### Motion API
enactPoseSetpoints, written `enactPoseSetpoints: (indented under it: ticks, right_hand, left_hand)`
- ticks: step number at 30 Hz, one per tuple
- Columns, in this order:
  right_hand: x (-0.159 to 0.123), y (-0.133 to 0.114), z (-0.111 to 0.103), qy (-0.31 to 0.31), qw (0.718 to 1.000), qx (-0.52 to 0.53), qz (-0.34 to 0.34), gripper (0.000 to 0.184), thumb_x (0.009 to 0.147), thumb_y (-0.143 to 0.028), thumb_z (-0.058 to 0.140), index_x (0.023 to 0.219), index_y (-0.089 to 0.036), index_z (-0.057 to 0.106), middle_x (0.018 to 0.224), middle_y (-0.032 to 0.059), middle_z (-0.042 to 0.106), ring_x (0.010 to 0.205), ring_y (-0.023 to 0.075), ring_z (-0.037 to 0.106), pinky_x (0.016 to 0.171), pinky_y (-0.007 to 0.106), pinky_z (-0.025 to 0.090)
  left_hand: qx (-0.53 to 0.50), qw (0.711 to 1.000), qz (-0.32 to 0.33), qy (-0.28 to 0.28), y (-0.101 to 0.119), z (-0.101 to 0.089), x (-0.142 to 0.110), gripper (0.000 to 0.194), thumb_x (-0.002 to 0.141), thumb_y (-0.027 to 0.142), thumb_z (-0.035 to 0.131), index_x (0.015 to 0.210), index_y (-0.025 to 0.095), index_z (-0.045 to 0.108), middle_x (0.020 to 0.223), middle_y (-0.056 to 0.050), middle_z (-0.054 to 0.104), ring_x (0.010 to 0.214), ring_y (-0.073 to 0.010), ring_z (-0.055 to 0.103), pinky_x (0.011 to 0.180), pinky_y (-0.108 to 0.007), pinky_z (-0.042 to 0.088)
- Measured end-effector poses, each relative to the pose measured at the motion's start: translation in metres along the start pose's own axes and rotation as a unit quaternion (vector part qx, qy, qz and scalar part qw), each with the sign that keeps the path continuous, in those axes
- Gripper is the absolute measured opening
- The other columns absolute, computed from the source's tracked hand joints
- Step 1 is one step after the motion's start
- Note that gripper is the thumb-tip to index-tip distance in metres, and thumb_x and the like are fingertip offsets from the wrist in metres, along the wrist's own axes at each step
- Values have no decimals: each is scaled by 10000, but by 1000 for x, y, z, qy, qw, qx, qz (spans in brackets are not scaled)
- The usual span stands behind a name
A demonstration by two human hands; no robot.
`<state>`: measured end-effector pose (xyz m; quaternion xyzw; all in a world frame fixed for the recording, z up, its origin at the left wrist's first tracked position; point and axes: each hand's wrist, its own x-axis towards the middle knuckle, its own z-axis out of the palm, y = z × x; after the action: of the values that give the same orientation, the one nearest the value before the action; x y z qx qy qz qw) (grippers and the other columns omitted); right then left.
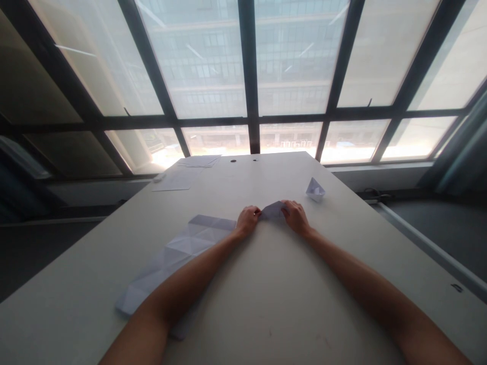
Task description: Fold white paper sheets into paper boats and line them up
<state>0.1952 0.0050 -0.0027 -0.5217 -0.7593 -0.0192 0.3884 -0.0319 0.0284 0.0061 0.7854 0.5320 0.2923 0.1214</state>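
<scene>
Between my two hands is a small folded piece of white paper (272, 210), raised to a low peak. My left hand (249, 219) pinches its left end, fingers closed. At the right end, my right hand (296, 215) grips the paper between thumb and fingers. A creased sheet of paper (190, 241) with a pattern of triangular folds lies to the left, partly hidden under my left forearm. Beyond my right hand stands a small folded paper boat (315, 190).
The white table (247, 294) runs away from me toward large windows (213, 61). Several flat paper sheets (177, 178) lie at its far left. Two small dark spots (233, 161) mark the far end. A dark curtain (456, 147) hangs at right.
</scene>
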Motion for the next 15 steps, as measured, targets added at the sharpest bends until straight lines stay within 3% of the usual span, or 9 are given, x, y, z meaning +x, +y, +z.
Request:
enactPoseSetpoints:
  ticks: [9,15]
  right_hand:
    - [-2,-2,2,10,996,-92,17,548,940,-224,549,1465,-158,408,1138,166,692,1065,313,567,998,467,306]
    - [-6,6,7,9,989,-147,24,435,935,-232,577,1365,-196,521,1114,152,682,1110,324,525,1078,561,186]
  left_hand:
    - [24,999,-40,0,1,-1,-2,154,929,244,632,1073,218,682,853,-48,731,837,-210,665,777,-286,433]
    - [71,997,-23,-5,2,-1,-4,100,907,270,642,954,219,714,847,-55,704,882,-235,641,825,-320,432]
